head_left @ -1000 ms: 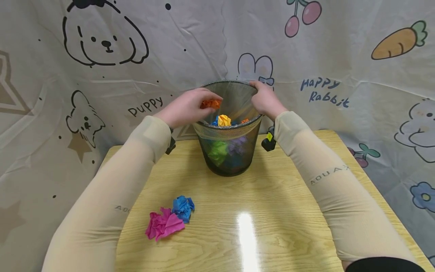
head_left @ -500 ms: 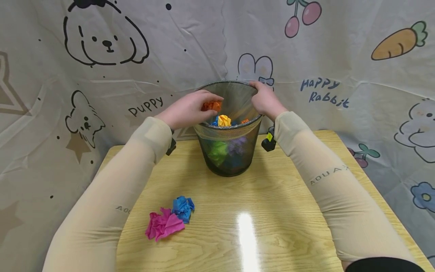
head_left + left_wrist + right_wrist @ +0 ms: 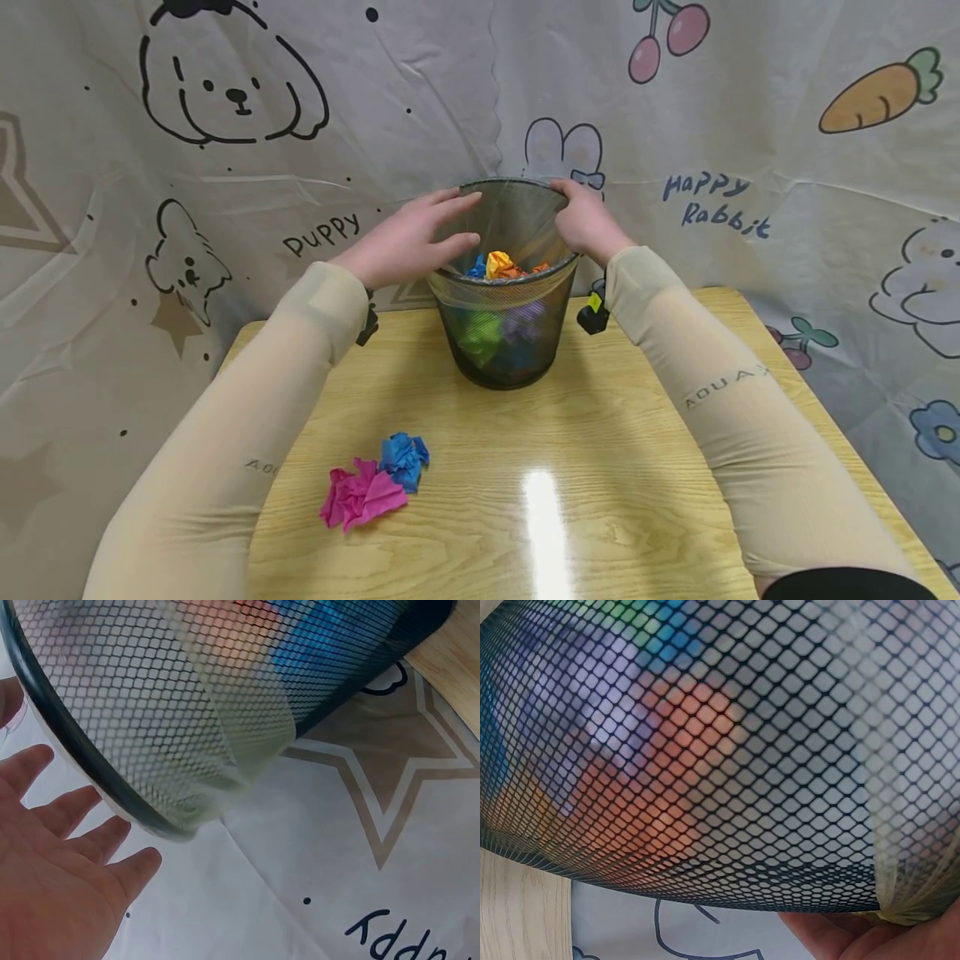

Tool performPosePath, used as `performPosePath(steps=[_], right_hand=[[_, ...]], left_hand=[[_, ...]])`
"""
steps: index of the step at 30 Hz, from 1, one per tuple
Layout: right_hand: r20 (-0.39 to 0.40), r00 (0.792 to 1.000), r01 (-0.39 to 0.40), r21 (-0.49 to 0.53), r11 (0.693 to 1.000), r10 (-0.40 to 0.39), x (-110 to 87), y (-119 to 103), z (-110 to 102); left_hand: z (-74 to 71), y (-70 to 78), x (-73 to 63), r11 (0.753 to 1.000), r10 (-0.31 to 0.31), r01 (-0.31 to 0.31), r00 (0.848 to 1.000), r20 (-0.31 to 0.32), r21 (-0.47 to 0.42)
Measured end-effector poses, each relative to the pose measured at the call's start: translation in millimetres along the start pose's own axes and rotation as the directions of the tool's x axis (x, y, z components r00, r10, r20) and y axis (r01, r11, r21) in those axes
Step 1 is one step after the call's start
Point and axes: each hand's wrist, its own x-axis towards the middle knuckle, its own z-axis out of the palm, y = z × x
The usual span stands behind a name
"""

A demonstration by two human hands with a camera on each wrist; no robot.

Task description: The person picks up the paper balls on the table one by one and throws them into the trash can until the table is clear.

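Observation:
A black mesh wastebasket (image 3: 551, 321) with a clear plastic liner stands upright at the back of the table. My left hand (image 3: 408, 237) is at its left rim, fingers spread and nothing between them; the left wrist view shows the fingertips (image 3: 139, 866) right beside the rim. On the opposite side my right hand (image 3: 588, 221) grips the rim, its fingers (image 3: 832, 930) partly hidden below the mesh in the right wrist view. Inside lie a yellow crumpled paper ball (image 3: 497, 263), an orange paper ball (image 3: 513, 272) against it, and several others seen through the mesh.
A pink crumpled paper (image 3: 362, 494) and a blue paper ball (image 3: 406, 461) lie touching on the front left of the wooden table (image 3: 600, 467). Behind the table hangs a printed cloth (image 3: 420, 92), close to the wastebasket's back.
The left hand has let go of an orange paper ball, which now lies in the wastebasket by the yellow one. Its fingers have spread and drawn slightly left. The right hand stays on the rim.

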Motion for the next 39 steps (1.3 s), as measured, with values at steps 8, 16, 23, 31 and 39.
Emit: performPosePath(steps=[8,16,23,31,39], right_hand=[[-0.001,1.000,-0.001,-0.010,1.000,0.001,-1.1,-1.1,0.6],[0.003,1.000,0.004,0.003,1.000,-0.004,-2.0,-0.4,0.1],[0.004,1.000,0.011,-0.008,1.000,-0.011,-2.1,-0.6,0.0],[0.010,1.000,0.006,0.000,1.000,-0.006,-0.8,0.4,-0.1],[0.010,1.000,0.008,0.003,1.000,-0.009,-1.0,0.6,-0.4]], left_hand=[[-5.4,-7.2,-9.8,1.000,-0.007,0.007,1.000,-0.010,0.001],[-7.5,-18.4,-29.5,1.000,-0.015,0.016,0.999,-0.036,0.010],[-9.3,-32.8,-52.2,0.998,-0.066,0.066,0.997,-0.050,0.009],[-6.9,-45.0,-74.1,0.998,-0.063,0.066,0.993,-0.095,0.024],[12.1,-54.5,-97.2,0.995,-0.030,0.041,0.993,-0.112,0.092]])
